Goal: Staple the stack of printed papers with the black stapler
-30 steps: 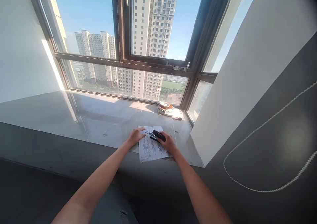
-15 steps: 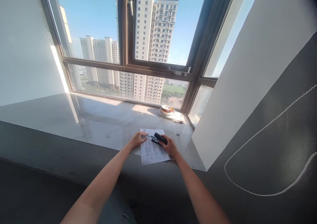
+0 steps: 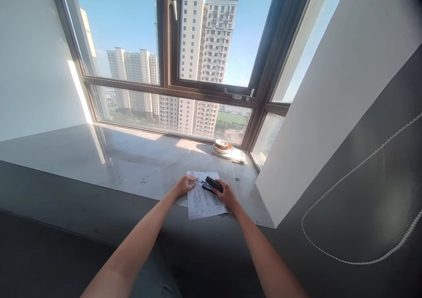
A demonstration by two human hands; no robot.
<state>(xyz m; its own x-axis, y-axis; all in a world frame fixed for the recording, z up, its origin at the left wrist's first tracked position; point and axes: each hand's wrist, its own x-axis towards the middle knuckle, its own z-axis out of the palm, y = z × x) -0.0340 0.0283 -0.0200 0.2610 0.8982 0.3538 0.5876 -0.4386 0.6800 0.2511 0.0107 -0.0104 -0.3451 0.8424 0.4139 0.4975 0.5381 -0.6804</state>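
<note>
A person's right hand [image 3: 227, 194] has its fingers closed around a glossy black stapler [image 3: 213, 184], whose metal nose lies over the top left corner of a printed white paper sheet [image 3: 204, 203]. The left hand [image 3: 184, 186] rests on the sheet's edge with its fingers bent; whether they pinch it cannot be told. The sheet lies flat near the front of a smooth, grey stone window sill [image 3: 132, 157]. A round, flat coil [image 3: 222, 147] sits by the dark window frame.
</note>
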